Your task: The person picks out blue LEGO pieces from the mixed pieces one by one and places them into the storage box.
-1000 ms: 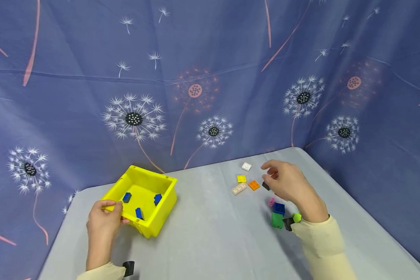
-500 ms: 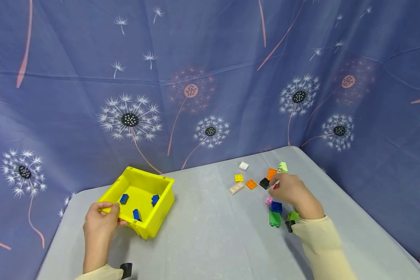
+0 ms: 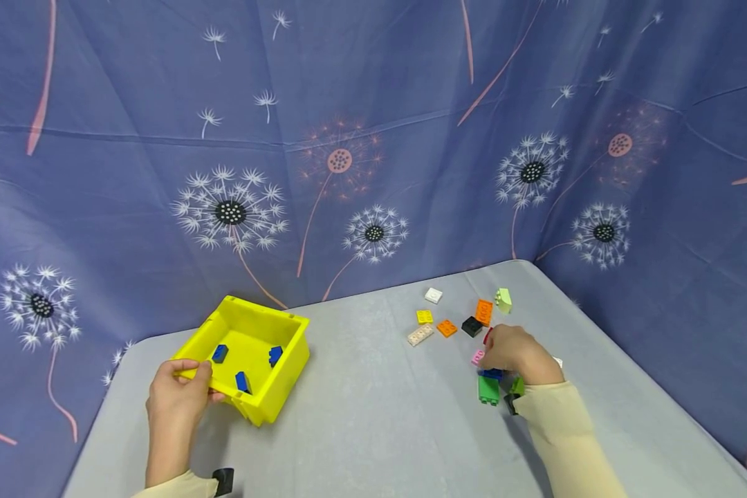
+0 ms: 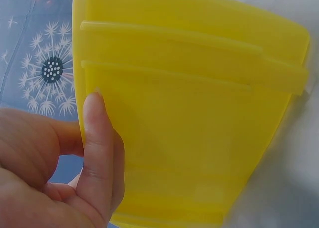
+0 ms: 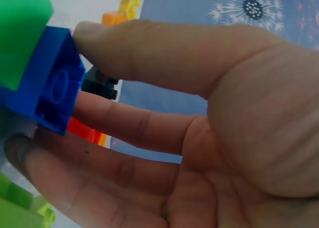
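Note:
My left hand (image 3: 194, 384) grips the near rim of a yellow bin (image 3: 284, 374), which sits tilted on the grey table (image 3: 373, 429). Three blue bricks (image 3: 243, 381) lie inside it. In the left wrist view my thumb (image 4: 97, 138) presses on the bin's yellow wall (image 4: 199, 138). My right hand (image 3: 494, 360) is down in a pile of bricks at the right. There its thumb and fingers pinch a blue brick (image 3: 490, 374), which stands against a green brick (image 3: 488, 390). The right wrist view shows that blue brick (image 5: 47, 86) between thumb (image 5: 129, 48) and fingers, with the green brick (image 5: 20, 23) beside it.
Loose bricks lie beyond the right hand: white (image 3: 433, 295), yellow (image 3: 425, 317), orange (image 3: 446, 328), cream (image 3: 420, 335), black (image 3: 471, 326), another orange (image 3: 484, 312), pale green (image 3: 503, 299), pink (image 3: 478, 357). A lime piece (image 3: 519, 385) sits by the wrist. Blue flowered cloth (image 3: 348, 138) walls the back and right.
My right hand has come back from the far bricks towards me, sunk into the near pile and closed on the blue brick. The left hand and the bin have stayed put.

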`<state>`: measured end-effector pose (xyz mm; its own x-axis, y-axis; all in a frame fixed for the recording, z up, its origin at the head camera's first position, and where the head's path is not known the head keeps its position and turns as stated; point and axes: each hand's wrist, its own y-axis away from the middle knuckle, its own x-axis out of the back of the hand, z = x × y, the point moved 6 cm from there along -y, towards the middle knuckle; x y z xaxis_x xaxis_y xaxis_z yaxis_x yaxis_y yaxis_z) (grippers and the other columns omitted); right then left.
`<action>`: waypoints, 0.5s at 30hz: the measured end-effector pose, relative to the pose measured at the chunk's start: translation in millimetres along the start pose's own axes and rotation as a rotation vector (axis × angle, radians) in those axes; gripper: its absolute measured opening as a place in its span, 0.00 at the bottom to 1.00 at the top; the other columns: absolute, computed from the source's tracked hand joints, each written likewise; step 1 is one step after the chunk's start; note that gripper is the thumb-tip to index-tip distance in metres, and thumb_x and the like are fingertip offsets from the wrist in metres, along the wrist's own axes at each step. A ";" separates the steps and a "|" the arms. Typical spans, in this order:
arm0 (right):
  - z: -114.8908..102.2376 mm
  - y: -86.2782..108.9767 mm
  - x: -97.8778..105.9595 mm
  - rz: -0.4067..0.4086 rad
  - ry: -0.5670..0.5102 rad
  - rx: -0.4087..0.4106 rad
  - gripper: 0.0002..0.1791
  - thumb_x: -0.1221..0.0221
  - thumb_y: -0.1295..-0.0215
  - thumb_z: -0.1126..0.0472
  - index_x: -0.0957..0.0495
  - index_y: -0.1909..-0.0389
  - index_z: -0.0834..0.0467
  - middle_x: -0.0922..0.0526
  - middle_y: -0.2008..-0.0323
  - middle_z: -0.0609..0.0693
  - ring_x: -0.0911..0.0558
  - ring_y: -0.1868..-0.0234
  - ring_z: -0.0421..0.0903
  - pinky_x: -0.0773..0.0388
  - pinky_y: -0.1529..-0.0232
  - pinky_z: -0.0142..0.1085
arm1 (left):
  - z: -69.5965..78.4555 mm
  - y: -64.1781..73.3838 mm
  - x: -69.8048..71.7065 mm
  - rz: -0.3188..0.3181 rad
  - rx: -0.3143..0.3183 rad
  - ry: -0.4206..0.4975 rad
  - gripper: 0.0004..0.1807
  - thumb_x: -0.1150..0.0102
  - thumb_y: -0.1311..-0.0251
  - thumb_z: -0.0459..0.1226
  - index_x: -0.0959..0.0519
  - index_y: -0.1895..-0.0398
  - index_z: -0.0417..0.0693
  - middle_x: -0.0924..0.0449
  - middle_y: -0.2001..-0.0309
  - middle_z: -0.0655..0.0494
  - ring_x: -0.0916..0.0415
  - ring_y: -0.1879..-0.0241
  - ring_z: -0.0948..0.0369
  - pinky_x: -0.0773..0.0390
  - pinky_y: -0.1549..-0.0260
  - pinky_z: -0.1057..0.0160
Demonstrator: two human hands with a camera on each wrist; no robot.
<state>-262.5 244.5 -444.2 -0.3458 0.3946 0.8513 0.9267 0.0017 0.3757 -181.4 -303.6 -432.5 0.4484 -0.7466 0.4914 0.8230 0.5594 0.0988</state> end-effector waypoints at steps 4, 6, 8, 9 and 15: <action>0.6 -3.6 -3.2 0.009 0.001 -0.008 0.17 0.27 0.43 0.57 0.20 0.61 0.64 0.20 0.71 0.52 0.20 0.73 0.47 0.22 0.72 0.35 | 0.7 0.5 0.8 0.007 -0.010 0.006 0.22 0.43 0.27 0.44 0.31 0.42 0.36 0.24 0.69 0.47 0.14 0.79 0.53 0.22 0.82 0.62; 1.0 -5.3 -4.5 0.006 0.001 -0.018 0.18 0.27 0.43 0.57 0.20 0.60 0.65 0.20 0.70 0.53 0.20 0.73 0.48 0.20 0.72 0.36 | 1.2 0.8 1.1 0.010 -0.018 0.006 0.22 0.43 0.27 0.44 0.31 0.41 0.36 0.23 0.69 0.48 0.14 0.79 0.53 0.22 0.81 0.63; 1.4 -6.5 -5.1 -0.001 0.001 -0.029 0.20 0.27 0.43 0.58 0.20 0.57 0.66 0.20 0.69 0.53 0.20 0.72 0.48 0.20 0.71 0.36 | 1.6 1.2 1.3 0.014 -0.022 0.001 0.22 0.43 0.27 0.43 0.31 0.41 0.36 0.23 0.69 0.49 0.14 0.79 0.54 0.23 0.81 0.63; 1.7 -6.8 -5.4 -0.006 -0.004 -0.036 0.20 0.27 0.43 0.58 0.20 0.56 0.67 0.19 0.68 0.53 0.20 0.72 0.48 0.20 0.71 0.36 | 1.9 1.4 1.4 0.016 -0.027 0.004 0.22 0.43 0.27 0.43 0.31 0.41 0.35 0.23 0.69 0.49 0.15 0.80 0.54 0.23 0.81 0.63; 1.4 -4.0 -3.5 -0.018 -0.028 -0.020 0.11 0.31 0.44 0.62 0.18 0.63 0.63 0.19 0.70 0.53 0.19 0.71 0.49 0.19 0.71 0.37 | 2.9 2.0 0.4 0.010 -0.027 0.024 0.21 0.43 0.27 0.42 0.31 0.42 0.35 0.24 0.69 0.47 0.15 0.80 0.54 0.20 0.81 0.63</action>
<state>-264.7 244.4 -449.2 -0.3579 0.4205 0.8337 0.9171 -0.0095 0.3985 -180.6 -301.8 -429.6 0.4651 -0.7495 0.4711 0.8274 0.5573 0.0700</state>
